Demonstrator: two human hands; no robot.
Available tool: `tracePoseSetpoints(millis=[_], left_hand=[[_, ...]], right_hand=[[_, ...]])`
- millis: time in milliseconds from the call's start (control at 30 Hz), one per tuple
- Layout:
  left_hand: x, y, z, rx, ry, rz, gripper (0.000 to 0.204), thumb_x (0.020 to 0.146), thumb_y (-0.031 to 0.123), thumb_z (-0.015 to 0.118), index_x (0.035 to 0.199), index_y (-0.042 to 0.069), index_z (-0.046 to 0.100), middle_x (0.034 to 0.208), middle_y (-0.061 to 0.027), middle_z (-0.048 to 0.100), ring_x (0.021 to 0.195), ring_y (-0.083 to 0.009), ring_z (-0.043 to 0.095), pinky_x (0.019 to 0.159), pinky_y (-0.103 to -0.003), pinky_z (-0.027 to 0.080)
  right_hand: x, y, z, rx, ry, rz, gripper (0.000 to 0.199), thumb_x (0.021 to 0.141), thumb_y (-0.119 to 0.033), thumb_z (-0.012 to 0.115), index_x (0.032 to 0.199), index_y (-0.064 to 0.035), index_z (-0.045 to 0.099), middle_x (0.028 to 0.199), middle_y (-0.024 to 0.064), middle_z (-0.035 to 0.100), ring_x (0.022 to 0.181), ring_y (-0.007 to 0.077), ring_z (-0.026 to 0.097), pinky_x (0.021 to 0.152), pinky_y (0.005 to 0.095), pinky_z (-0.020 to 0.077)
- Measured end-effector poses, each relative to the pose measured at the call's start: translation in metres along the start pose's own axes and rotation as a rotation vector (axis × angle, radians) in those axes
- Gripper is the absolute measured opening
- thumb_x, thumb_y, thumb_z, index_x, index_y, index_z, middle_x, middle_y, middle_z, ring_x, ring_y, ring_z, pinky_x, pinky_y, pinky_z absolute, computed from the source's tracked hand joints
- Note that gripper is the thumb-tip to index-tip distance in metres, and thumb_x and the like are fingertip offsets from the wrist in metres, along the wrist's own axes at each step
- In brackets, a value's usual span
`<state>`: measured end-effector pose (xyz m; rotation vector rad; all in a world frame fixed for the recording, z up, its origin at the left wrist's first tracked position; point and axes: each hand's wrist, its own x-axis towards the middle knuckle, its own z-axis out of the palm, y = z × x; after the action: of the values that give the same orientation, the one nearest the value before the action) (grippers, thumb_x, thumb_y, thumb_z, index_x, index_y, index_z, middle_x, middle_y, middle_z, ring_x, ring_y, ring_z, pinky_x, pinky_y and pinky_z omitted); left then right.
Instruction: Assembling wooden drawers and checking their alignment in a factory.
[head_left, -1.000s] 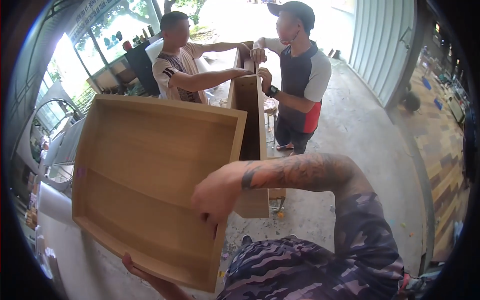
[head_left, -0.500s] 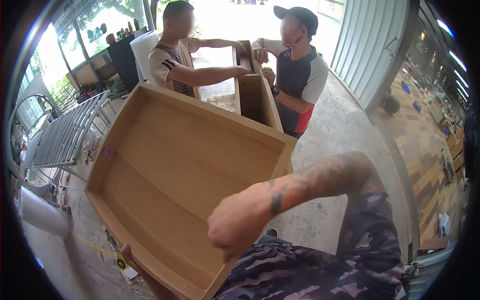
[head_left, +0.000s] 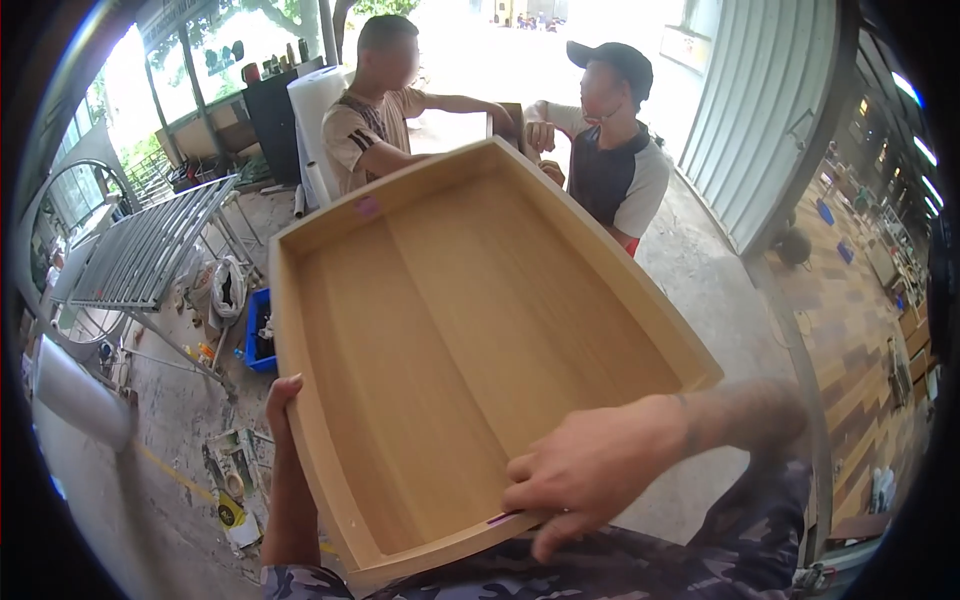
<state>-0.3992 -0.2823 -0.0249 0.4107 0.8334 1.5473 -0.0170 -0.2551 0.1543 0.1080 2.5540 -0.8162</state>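
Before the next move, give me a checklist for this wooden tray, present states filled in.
1. Left hand on the wooden tray: ok, at its left edge.
2. Right hand grip: cannot tell; it is at the near rim, firmness unclear.
3. Tray's open face in view: ok.
4. Gap to the beige-shirted co-worker and the capped co-worker: cannot tell; the tray hides their lower bodies.
5. Gap to the blue crate: cannot tell.
6. Own feet visible: not ok.
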Motion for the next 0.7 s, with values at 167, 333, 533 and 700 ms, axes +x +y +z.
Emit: tracePoseSetpoints(millis=[167,333,533,700], left_hand=[[0.031,-0.007,0.052,0.070,-0.100,-0.127,0.049,0.087,0.036,0.060,0.116,-0.004,0.068,0.098,-0.0173,0.075,0.085,-0.0262,0.073,0.075,-0.036,0.060],[0.070,-0.015,0.070,0.092,-0.203,-0.345,0.046,0.088,0.035,0.060,0.115,-0.002,0.068,0.098,-0.0159,0.075,0.084,-0.0254,0.074,0.076,-0.037,0.060],[0.113,-0.016,0.087,0.109,-0.255,-0.503,0.054,0.085,0.040,0.061,0.121,-0.001,0.067,0.101,-0.0160,0.075,0.084,-0.0258,0.074,0.077,-0.037,0.060],[0.146,-0.014,0.075,0.031,-0.352,-0.596,0.048,0.089,0.034,0.062,0.121,-0.002,0.065,0.102,-0.0150,0.075,0.088,-0.0255,0.075,0.081,-0.038,0.061]], right_hand=[[-0.022,0.015,0.020,0.052,0.165,-0.029,0.028,0.098,-0.024,0.064,0.112,-0.0009,0.060,0.098,0.0198,0.065,0.095,0.0421,0.068,0.077,0.0514,0.0574],[-0.020,0.011,0.027,0.075,0.163,-0.017,0.032,0.099,-0.023,0.060,0.124,-0.0025,0.057,0.097,0.0194,0.064,0.093,0.0413,0.068,0.076,0.0508,0.0576],[-0.001,0.003,0.015,0.127,0.150,0.185,0.047,0.102,-0.023,0.056,0.145,-0.0051,0.049,0.103,0.0192,0.062,0.093,0.0397,0.068,0.079,0.0499,0.0578],[0.015,0.007,0.011,0.080,0.235,0.180,0.046,0.105,-0.030,0.059,0.144,-0.0070,0.052,0.098,0.0144,0.062,0.087,0.0332,0.069,0.068,0.0435,0.0591]])
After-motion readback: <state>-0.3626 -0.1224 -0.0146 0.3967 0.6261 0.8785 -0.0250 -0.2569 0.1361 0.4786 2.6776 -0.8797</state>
